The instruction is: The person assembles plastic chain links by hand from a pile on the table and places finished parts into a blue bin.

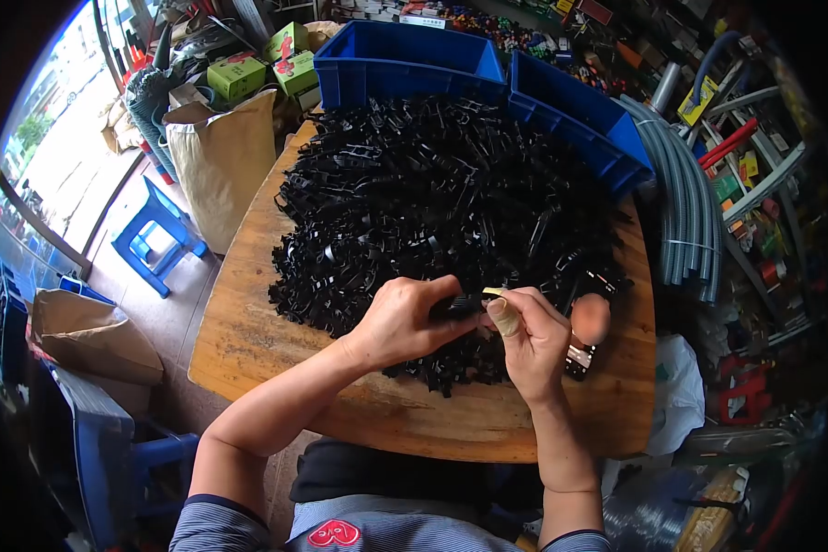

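A large heap of small black plastic pieces (405,202) covers much of the wooden table (248,313). Over its near edge, my left hand (400,317) is closed around a dark black piece (467,302), whose exact kind I cannot make out. My right hand (535,340) pinches at the right end of that piece, thumb against forefinger. Tan tape or a finger cover wraps the right thumb (504,317), and a yellowish band shows at the forefinger. The fingers partly hide the piece.
Two blue bins (409,83) (570,120) stand along the far edge. A round pinkish object (591,318) sits right of my right hand. Left are a paper sack (221,166) and a blue stool (156,235); coiled grey hose (681,202) lies right.
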The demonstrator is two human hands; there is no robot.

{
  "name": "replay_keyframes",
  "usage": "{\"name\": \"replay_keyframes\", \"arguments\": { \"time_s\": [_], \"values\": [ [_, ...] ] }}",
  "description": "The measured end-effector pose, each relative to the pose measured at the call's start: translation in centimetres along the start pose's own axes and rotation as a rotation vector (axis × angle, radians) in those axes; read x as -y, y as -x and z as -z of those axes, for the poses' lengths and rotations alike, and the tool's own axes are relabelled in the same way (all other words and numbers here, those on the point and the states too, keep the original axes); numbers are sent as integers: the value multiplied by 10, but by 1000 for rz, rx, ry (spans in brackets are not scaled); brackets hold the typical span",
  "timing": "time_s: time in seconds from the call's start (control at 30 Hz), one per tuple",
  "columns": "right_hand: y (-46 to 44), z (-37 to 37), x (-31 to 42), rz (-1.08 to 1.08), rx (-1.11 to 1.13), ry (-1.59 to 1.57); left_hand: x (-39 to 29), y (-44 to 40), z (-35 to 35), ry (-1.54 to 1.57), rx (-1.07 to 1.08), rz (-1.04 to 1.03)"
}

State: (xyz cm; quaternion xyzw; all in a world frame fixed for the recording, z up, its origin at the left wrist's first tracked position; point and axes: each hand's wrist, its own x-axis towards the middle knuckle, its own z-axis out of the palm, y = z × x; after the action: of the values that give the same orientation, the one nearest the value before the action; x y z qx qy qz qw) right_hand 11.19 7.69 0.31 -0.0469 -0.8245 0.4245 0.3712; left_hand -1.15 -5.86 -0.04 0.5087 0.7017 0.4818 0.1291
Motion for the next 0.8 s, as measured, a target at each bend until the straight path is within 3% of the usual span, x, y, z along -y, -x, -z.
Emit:
{"name": "replay_keyframes", "arguments": {
  "time_s": [0.1,0.8],
  "values": [
    [0,2,2,15,26,45,2,1,-7,-135,-109,-86],
    [-4,10,5,148,124,269,4,1,-4,-291,-129,-88]
  ]
}}
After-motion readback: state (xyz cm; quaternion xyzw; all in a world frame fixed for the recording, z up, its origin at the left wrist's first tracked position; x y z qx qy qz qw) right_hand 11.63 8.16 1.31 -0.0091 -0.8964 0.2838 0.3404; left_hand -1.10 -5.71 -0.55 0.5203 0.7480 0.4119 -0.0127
